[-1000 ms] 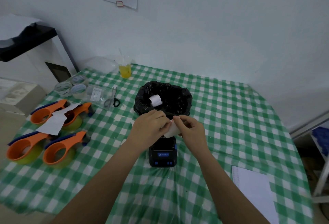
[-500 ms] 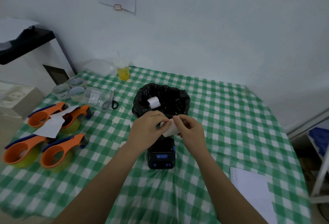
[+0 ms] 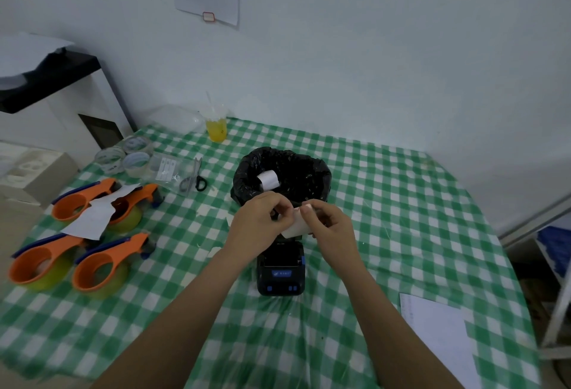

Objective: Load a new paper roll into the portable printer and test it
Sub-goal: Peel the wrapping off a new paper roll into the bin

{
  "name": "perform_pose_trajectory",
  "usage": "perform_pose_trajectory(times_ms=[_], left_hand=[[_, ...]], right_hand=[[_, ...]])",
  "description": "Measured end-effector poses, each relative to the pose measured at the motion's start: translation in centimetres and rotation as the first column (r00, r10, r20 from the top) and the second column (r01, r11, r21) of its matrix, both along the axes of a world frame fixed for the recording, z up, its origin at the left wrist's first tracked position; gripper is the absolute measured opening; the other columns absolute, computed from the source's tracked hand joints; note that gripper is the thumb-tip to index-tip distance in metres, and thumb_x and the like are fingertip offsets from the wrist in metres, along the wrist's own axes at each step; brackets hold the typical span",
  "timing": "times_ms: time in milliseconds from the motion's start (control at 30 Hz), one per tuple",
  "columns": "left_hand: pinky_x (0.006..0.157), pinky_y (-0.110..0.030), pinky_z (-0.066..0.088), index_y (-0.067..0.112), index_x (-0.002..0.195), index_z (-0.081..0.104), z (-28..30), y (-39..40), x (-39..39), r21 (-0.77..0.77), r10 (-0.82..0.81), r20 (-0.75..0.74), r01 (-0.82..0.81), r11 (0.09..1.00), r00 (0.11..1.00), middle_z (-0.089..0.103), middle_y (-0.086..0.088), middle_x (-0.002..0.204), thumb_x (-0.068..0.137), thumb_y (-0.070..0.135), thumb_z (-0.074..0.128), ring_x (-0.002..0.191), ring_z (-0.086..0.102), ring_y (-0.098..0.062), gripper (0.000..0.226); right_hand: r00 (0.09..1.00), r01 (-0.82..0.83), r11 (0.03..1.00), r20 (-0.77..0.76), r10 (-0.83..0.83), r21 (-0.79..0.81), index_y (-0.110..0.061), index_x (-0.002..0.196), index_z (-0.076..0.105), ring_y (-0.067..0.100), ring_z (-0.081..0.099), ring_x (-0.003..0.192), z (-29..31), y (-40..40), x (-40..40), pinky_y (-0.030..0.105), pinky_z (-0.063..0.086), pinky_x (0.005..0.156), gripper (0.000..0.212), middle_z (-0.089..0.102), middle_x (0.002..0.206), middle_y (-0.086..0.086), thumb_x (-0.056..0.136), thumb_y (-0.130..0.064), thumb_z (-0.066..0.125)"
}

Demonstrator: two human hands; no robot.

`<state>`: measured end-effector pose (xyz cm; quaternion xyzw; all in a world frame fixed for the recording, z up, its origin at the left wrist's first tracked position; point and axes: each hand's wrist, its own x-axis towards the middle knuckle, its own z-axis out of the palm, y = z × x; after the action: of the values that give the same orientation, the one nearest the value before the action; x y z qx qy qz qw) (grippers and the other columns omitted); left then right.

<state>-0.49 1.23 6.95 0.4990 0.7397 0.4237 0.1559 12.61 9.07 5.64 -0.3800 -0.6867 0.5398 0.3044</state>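
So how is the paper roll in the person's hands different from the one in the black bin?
The white paper roll held in the hands is pinched between left hand and right hand, above the black portable printer. The white paper roll in the black-lined bin lies loose and untouched. Both look white and similarly small.

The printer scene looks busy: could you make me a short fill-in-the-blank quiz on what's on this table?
1. Both hands, left hand and right hand, hold a paper roll above the black ____.
2. The bin behind the hands is lined with a ____ bag.
3. The tablecloth is checked white and ____.
4. The tape dispensers have ____ handles.

Missing words: printer; black; green; orange
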Motion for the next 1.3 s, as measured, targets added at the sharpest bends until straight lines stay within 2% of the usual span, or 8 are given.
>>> perform_pose_trajectory(times_ms=[133, 233, 533, 833, 933, 1033, 1133, 1300], left_hand=[[0.076, -0.038, 0.056, 0.019, 0.082, 0.064, 0.1, 0.0, -0.2, -0.043, -0.022, 0.001, 0.022, 0.999, 1.0, 0.066, 0.003, 0.086, 0.084, 0.023, 0.06, 0.08, 0.062, -0.013, 0.006], [0.074, -0.033, 0.056, 0.017, 0.084, 0.065, 0.0, 0.1, -0.2, -0.049, -0.014, 0.022, 0.015, 0.999, 1.0, 0.067, 0.002, 0.086, 0.085, 0.021, 0.06, 0.08, 0.062, -0.012, 0.005], [0.067, -0.018, 0.045, 0.023, 0.081, 0.061, -0.2, 0.5, -0.8, -0.066, -0.02, 0.122, 0.028, 0.997, 0.992, 0.058, 0.015, 0.078, 0.087, 0.017, 0.058, 0.074, 0.058, -0.002, 0.008], [0.058, -0.012, 0.042, 0.029, 0.073, 0.052, 0.4, 1.6, -1.4, -0.082, -0.015, 0.185, 0.031, 0.996, 0.983, 0.056, 0.012, 0.068, 0.087, 0.016, 0.054, 0.061, 0.051, -0.002, 0.019], [0.056, -0.009, 0.042, 0.03, 0.073, 0.054, 0.7, 1.8, -1.9, -0.104, -0.055, 0.208, 0.078, 0.991, 0.977, 0.054, 0.011, 0.067, 0.089, 0.019, 0.052, 0.057, 0.05, 0.0, 0.02], [0.059, -0.018, 0.04, 0.019, 0.085, 0.06, 1.0, 1.8, -2.4, -0.142, -0.113, 0.204, 0.144, 0.979, 0.972, 0.055, 0.007, 0.07, 0.093, 0.022, 0.049, 0.057, 0.048, -0.001, 0.014], [0.069, -0.031, 0.045, 0.018, 0.088, 0.059, 1.1, 1.8, -2.6, -0.177, -0.121, 0.185, 0.154, 0.972, 0.975, 0.061, -0.005, 0.082, 0.094, 0.024, 0.047, 0.072, 0.055, -0.016, 0.014], [0.064, -0.019, 0.04, 0.02, 0.088, 0.059, 1.2, 1.9, -2.8, -0.185, -0.096, 0.172, 0.128, 0.974, 0.98, 0.052, 0.009, 0.07, 0.094, 0.021, 0.048, 0.064, 0.048, -0.006, 0.012]], right_hand=[[0.998, -0.059, 0.998, 0.03, 0.058, 0.036, -0.037, 0.092, 0.067, 0.026, 0.054, 0.076, 0.2, 0.3, 0.3, 0.033, 0.048, 0.069, 0.01, 0.058, 0.095, 0.021, 0.087, -0.031, 0.062], [0.995, -0.088, 0.996, 0.037, 0.087, 0.033, -0.045, 0.091, 0.062, 0.026, 0.059, 0.085, 0.1, 0.7, 0.6, 0.021, 0.049, 0.07, 0.019, 0.059, 0.1, 0.015, 0.087, -0.027, 0.062], [0.989, -0.14, 0.99, 0.043, 0.14, -0.004, -0.019, 0.112, 0.064, -0.002, 0.058, 0.084, -0.8, 1.3, 1.2, 0.012, 0.051, 0.073, 0.024, 0.06, 0.111, 0.008, 0.088, -0.018, 0.061], [0.987, -0.144, 0.989, 0.077, 0.142, 0.023, -0.02, 0.114, 0.06, 0.002, 0.057, 0.089, -1.3, 1.4, 0.9, 0.013, 0.05, 0.075, 0.026, 0.058, 0.11, 0.003, 0.089, -0.018, 0.061], [0.986, -0.153, 0.986, 0.08, 0.147, 0.071, -0.021, 0.112, 0.061, -0.006, 0.056, 0.086, -1.0, 1.4, 1.0, 0.007, 0.047, 0.074, 0.024, 0.056, 0.105, 0.0, 0.088, -0.016, 0.061], [0.981, -0.179, 0.977, 0.097, 0.169, 0.117, -0.022, 0.112, 0.062, -0.01, 0.054, 0.086, -0.9, 1.5, 1.1, 0.003, 0.044, 0.073, 0.026, 0.057, 0.103, 0.001, 0.088, -0.015, 0.062], [0.979, -0.199, 0.974, 0.071, 0.192, 0.109, -0.036, 0.109, 0.059, -0.008, 0.054, 0.091, -0.8, 1.3, 1.1, 0.005, 0.046, 0.074, 0.029, 0.058, 0.107, -0.001, 0.089, -0.016, 0.061], [0.972, -0.229, 0.97, 0.075, 0.223, 0.085, -0.041, 0.109, 0.056, -0.001, 0.056, 0.1, -1.0, 1.1, 1.0, 0.016, 0.051, 0.079, 0.026, 0.06, 0.115, -0.008, 0.091, -0.021, 0.057]])
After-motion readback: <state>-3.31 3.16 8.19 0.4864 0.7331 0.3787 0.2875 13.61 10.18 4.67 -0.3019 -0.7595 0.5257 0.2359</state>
